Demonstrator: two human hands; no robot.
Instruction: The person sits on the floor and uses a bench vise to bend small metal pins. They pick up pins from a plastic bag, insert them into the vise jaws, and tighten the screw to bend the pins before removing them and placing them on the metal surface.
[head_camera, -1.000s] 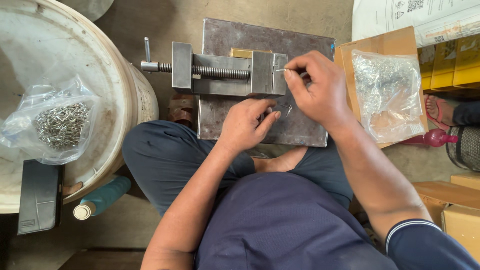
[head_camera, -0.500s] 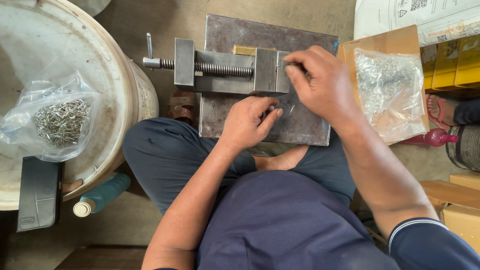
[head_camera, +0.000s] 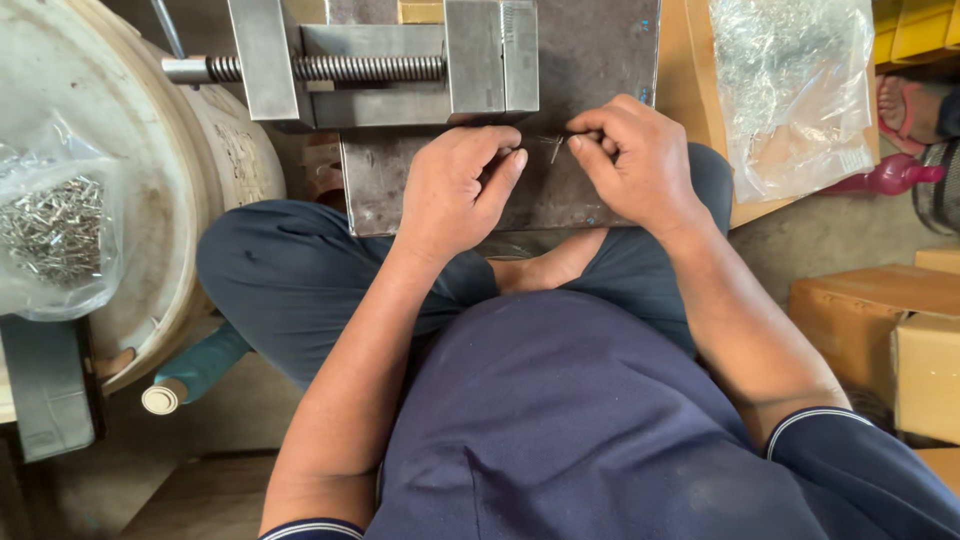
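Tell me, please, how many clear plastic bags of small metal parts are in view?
2. One clear bag lies on the white bucket at the far left; the other clear bag lies on the cardboard box at the upper right. More may lie outside the view.

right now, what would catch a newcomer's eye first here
The two hands meeting at the centre: the left hand and right hand pinch a small metal pin over a steel plate. Just above sits a grey vise, and far left a clear bag of metal pins rests on a white bucket.
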